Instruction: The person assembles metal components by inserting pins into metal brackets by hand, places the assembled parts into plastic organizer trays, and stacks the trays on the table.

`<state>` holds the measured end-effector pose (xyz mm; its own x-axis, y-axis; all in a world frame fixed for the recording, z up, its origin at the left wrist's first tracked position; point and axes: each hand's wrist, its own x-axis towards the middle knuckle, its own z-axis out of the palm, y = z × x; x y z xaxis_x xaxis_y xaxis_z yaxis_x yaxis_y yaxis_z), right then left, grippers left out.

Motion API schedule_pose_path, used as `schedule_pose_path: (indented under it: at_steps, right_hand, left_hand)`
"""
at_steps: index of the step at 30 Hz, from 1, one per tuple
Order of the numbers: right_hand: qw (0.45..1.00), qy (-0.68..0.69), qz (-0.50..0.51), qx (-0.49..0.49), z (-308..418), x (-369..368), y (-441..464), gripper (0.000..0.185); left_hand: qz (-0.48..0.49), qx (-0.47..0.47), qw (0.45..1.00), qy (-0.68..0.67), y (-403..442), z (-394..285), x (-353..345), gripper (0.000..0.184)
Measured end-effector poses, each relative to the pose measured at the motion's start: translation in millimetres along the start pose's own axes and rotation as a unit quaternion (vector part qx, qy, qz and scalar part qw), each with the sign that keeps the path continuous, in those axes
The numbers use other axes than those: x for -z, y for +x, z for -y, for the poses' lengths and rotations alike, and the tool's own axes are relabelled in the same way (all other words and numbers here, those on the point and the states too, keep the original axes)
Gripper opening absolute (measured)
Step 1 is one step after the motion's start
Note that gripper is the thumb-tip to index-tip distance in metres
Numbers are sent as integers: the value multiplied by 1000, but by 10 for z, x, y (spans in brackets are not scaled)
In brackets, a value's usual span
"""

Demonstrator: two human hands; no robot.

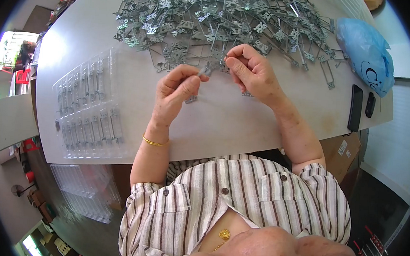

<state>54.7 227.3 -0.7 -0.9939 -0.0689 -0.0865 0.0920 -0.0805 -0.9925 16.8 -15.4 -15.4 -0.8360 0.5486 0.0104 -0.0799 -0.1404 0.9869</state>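
Observation:
Over the table, my left hand is closed in a pinch on a small metal bracket. A flat metal end shows below that palm, perhaps of the same or another bracket. My right hand is a little to the right, its thumb and forefinger pressed together at the near edge of the heap. A perforated metal plate end peeks out under it; the fingers hide most of what it holds. Just beyond both hands lies a big tangled heap of metal wire brackets.
At the left, a clear plastic tray holds two rows of brackets. Further clear trays sit below the table edge. On the right are a blue plastic bag, a black phone and a small black object. A cardboard box stands beneath.

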Motion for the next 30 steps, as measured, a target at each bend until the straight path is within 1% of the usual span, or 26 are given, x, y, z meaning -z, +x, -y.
schedule_pose_path:
  at_steps: [3, 6, 9, 12, 15, 18, 21, 24, 27, 30]
  right_hand:
    - [1000, 4, 19, 0, -38, -70, -36, 13]
    - [998, -2, 59, -4, -47, -82, -61, 13]
    - [999, -5, 53, -8, -36, -98, -61, 13]
    - [998, -9, 56, -22, -23, -85, -59, 13]
    - [998, 11, 59, -21, -27, -106, -65, 15]
    - [998, 14, 39, -46, -4, -119, -80, 16]
    - [996, 30, 57, -59, 43, -115, -76, 15]
    - [996, -5, 75, -42, -12, -48, -52, 15]
    - [998, -11, 38, -42, 30, -17, -67, 14]
    - [992, -10, -7, 125, -102, -42, -20, 11]
  left_hand:
    - [-51, -9, 997, -48, 20, 23, -11, 17]
    - [-46, -13, 998, -28, 21, 29, -20, 17]
    - [-37, -24, 999, 17, 13, 11, -65, 18]
    - [-35, -31, 999, 25, 10, -22, -83, 16]
    - [1, -36, 997, 68, -8, -15, -64, 11]
    - [23, -109, 982, 154, 19, 18, -90, 9]
    - [-25, -149, 969, 196, 45, 18, -148, 8]
    - [-50, -112, 982, 142, 16, 11, -140, 9]
    - [-52, -85, 989, 108, 8, 39, -75, 10]
    - [-53, -35, 992, 108, -26, -23, -114, 12]
